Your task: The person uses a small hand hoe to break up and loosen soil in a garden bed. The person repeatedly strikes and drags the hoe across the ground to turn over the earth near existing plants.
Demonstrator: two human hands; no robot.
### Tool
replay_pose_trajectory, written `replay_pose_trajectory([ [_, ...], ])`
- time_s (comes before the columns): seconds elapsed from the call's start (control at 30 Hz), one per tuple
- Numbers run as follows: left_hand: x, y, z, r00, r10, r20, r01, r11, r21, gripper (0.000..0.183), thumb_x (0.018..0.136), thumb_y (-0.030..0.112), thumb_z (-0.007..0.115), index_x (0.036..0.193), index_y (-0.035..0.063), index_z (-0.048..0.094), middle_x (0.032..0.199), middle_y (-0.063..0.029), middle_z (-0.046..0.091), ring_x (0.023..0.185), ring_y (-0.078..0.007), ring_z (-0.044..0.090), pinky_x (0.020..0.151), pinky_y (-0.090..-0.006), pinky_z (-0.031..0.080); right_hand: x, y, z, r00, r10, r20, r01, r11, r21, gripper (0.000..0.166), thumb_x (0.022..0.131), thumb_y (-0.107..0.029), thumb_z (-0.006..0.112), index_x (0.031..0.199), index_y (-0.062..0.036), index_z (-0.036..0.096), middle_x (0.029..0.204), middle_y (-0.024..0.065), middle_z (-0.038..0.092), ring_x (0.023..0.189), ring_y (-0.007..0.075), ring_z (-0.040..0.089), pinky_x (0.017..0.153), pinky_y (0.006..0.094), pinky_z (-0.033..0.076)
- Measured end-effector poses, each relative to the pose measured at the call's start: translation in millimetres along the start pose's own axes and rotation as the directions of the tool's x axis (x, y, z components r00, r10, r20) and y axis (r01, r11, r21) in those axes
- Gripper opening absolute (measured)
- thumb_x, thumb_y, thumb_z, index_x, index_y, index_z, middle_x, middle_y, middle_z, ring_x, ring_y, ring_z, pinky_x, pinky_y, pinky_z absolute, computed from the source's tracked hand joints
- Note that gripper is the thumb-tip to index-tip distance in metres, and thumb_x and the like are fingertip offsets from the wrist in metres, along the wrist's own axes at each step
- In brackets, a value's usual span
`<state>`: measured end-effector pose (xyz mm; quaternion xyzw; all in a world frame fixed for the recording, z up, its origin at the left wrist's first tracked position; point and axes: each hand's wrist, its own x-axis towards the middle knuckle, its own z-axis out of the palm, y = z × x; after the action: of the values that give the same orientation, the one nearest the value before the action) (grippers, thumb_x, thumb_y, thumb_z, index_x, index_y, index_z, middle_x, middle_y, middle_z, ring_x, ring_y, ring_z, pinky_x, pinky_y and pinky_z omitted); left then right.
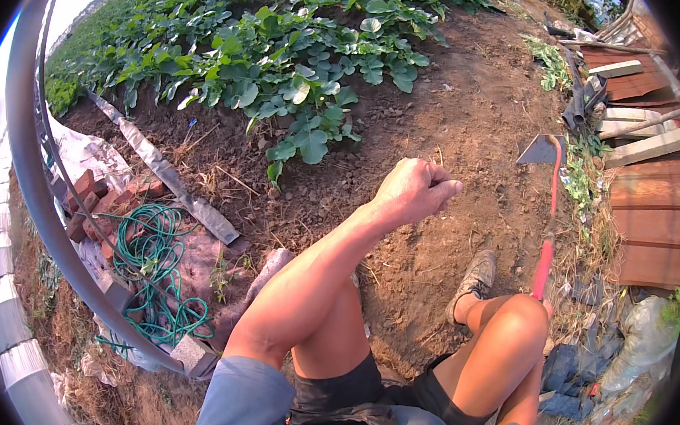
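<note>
My left hand (420, 189) hangs over the bare soil with its fingers curled into a loose fist and the thumb lying along them. Nothing shows in it. At the right, a hand hoe (553, 193) with a pink-red grip and a thin red shaft points away from me. Its flat metal blade (539, 150) is at the far end, over the dirt. My right hand (548, 310) is mostly hidden behind my raised right knee, around the lower end of the hoe's grip.
Leafy green crop plants (256, 56) fill the bed ahead. On the left are a tangled green hose (150, 269), broken bricks (92, 202), a wrapped pole (164, 165) and a curved metal pipe (67, 251). Rusty metal sheets (650, 231), concrete posts (657, 144) and plastic bags (641, 344) lie right.
</note>
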<state>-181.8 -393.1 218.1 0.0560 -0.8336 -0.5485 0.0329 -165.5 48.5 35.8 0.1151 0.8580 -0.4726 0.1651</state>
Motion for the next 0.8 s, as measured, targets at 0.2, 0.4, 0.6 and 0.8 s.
replay_pose_trajectory([
  [0.2,19,2,28,0.991,0.121,0.065,-0.131,0.975,0.18,0.025,0.09,0.027,0.071,0.094,0.002,0.073,0.072,-0.0106,0.071,0.067,-0.0221,0.069,0.065,-0.0364,0.054,40,55,-10,0.977,0.21,-0.036,-0.202,0.967,0.157,0.03,0.089,-0.01,0.062,0.117,-0.0018,0.059,0.069,0.0079,0.055,0.056,0.0206,0.057,0.05,0.0351,0.047],
  [0.4,31,4,48,0.926,0.073,0.37,-0.205,0.92,0.333,0.044,0.084,0.017,0.071,0.126,0.0059,0.065,0.093,-0.0156,0.073,0.091,-0.0341,0.071,0.082,-0.0462,0.056,95,78,-5,0.948,0.317,-0.022,-0.304,0.924,0.231,0.031,0.089,-0.009,0.06,0.119,-0.0021,0.058,0.068,0.007,0.054,0.053,0.0195,0.055,0.047,0.0345,0.046],
  [0.6,41,10,67,0.785,-0.099,0.611,-0.265,0.839,0.476,0.05,0.084,0.021,0.071,0.132,0.0118,0.06,0.098,-0.018,0.071,0.096,-0.037,0.069,0.082,-0.0491,0.056,159,84,16,0.935,0.352,0.044,-0.352,0.906,0.236,0.032,0.09,-0.008,0.058,0.121,-0.0025,0.057,0.067,0.006,0.052,0.05,0.0183,0.054,0.045,0.0339,0.045],
  [0.8,65,8,75,0.713,-0.205,0.671,-0.22,0.843,0.491,0.046,0.086,0.023,0.07,0.129,0.0104,0.059,0.101,-0.0172,0.07,0.093,-0.0382,0.069,0.08,-0.0502,0.057,210,62,42,0.92,0.384,0.081,-0.391,0.883,0.258,0.043,0.089,-0.003,0.045,0.132,-0.0052,0.048,0.065,0.001,0.043,0.041,0.0123,0.042,0.034,0.0299,0.036],
])
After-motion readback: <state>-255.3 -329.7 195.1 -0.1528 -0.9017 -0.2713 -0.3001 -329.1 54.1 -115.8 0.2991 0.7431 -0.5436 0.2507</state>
